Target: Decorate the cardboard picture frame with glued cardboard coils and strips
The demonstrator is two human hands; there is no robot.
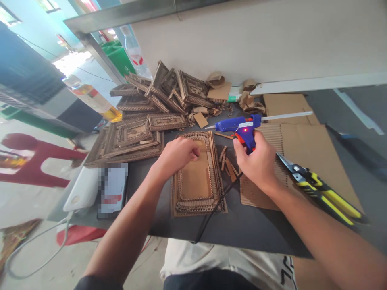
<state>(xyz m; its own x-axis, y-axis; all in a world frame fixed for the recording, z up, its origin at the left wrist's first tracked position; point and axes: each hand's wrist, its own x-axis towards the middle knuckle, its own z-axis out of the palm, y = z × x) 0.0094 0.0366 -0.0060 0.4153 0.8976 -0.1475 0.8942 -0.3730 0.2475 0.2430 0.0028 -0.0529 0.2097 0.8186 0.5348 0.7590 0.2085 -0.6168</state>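
Observation:
My right hand [256,159] is wrapped round the handle of a blue glue gun [237,125], whose nozzle points left and whose clear glue stick juts out to the right. A small red light shows on its side. Below the nozzle lies a rectangular cardboard frame [196,183] with layered corrugated edging. My left hand [181,153] is over the frame's upper left part, its fingers curled together; what they hold, if anything, is hidden. Short cardboard strips [230,169] lie just right of the frame.
Finished-looking cardboard panels [136,133] are piled at the back left. Yellow-black snips [323,191] rest on flat cardboard [317,153] at right. A phone [113,189] and white power bank [81,191] lie left. A black cord [216,209] crosses the frame's lower right.

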